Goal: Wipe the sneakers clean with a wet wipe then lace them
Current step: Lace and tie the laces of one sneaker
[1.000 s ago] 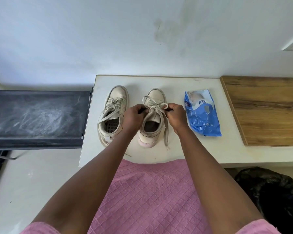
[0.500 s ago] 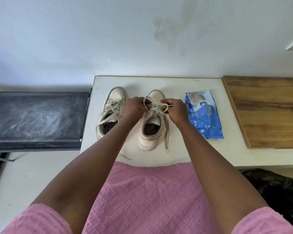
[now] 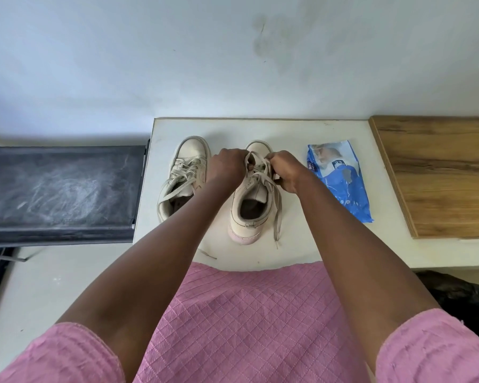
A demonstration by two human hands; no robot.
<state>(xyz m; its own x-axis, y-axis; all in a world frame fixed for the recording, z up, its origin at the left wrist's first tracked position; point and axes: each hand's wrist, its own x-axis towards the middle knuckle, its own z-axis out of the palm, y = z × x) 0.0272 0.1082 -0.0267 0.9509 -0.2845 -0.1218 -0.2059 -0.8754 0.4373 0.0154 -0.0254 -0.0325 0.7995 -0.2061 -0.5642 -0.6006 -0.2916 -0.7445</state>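
Two cream high-top sneakers stand side by side on the white table (image 3: pixel 302 244), toes toward the wall. Both hands work at the laces (image 3: pixel 260 175) of the right sneaker (image 3: pixel 249 217) near its toe end. My left hand (image 3: pixel 226 168) pinches a lace on the left side, and my right hand (image 3: pixel 285 170) pinches a lace on the right side. A loose lace end trails down the shoe's right side to the table. The left sneaker (image 3: pixel 183 172) has its laces threaded; my left forearm hides its heel.
A blue wet-wipe pack (image 3: pixel 340 181) lies right of the shoes. A wooden board (image 3: pixel 440 175) covers the table's right part. A black scuffed surface (image 3: pixel 58 189) sits to the left, lower down. A black bag (image 3: pixel 465 302) lies under the table's right edge.
Both hands have moved up the right sneaker toward its toe and closer together over the laces. The left sneaker and the wipe pack have not moved.
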